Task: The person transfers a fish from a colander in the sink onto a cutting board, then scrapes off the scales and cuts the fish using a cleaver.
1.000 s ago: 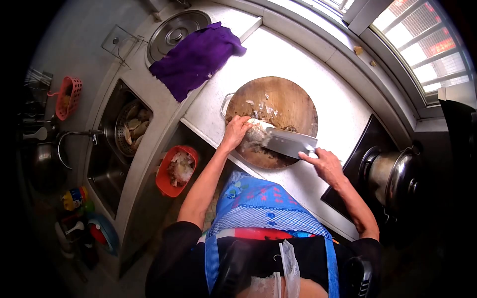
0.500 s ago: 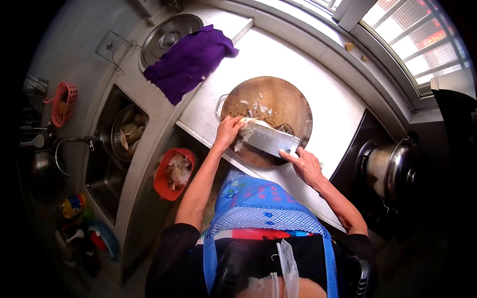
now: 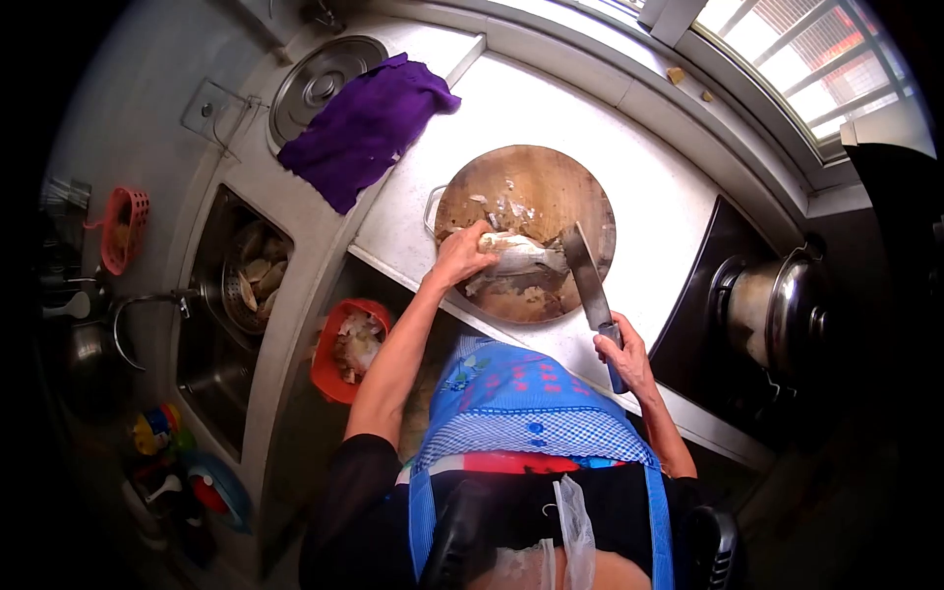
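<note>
A pale, silvery fish (image 3: 523, 256) lies across a round wooden chopping board (image 3: 560, 182). My left hand (image 3: 464, 254) is closed on the fish's left end and pins it to the board. In my right hand (image 3: 629, 356) is a cleaver (image 3: 587, 280), gripped by its dark handle. The blade stands nearly edge-on at the fish's right end; whether it touches the flesh I cannot tell. Small white scraps lie on the board above and below the fish.
A red basin (image 3: 339, 379) of scraps sits below the counter edge, left of my left arm. Beyond it, a sink (image 3: 211, 393) holds a colander (image 3: 236, 295) of pieces. A purple cloth (image 3: 359, 133) partly covers a metal lid (image 3: 315, 84). To the right, a pot (image 3: 762, 305) stands on the stove.
The cleaver has swung from lying lengthwise along the fish to pointing away from me at its right end. My right hand has shifted right and nearer my body, now around the handle.
</note>
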